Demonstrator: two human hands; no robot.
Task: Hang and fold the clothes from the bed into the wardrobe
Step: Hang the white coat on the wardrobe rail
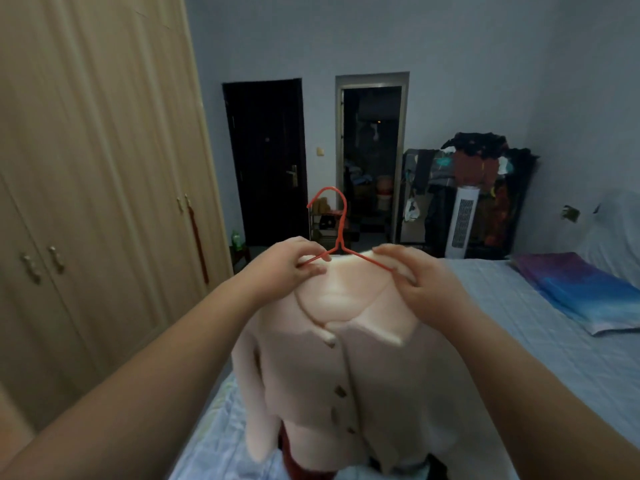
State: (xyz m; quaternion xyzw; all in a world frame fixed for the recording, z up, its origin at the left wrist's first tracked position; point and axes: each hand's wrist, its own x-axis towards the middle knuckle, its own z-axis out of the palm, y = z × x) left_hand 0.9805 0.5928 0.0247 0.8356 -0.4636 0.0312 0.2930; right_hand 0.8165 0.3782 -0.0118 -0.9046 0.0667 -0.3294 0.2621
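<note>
The wardrobe (86, 168) fills the space left of both hands, its doors closed. The bed (519, 323) spreads below and to the right of the grip, with a folded blue-purple cloth (585, 289) lying on it well off to the right. Beyond the hands, against the far wall, stands a rack (478, 188) heaped with dark clothes, a white fan (462, 221) in front of it.

The cardigan (346, 375) — pale pink, buttoned down the front — hangs straight down from the grip, held up over the bed; its collar sits just under the fingers and its hem drops toward the bottom edge, where something dark red shows beneath it. The hanger (341, 233) is red wire, hook rising upright between and above the two hands, shoulders inside the cardigan's neck.

The left hand (294, 263) pinches the hanger's left shoulder together with the fabric there. The right hand (420, 277) curls round the right shoulder of the hanger and cardigan — fingers closed on both.
</note>
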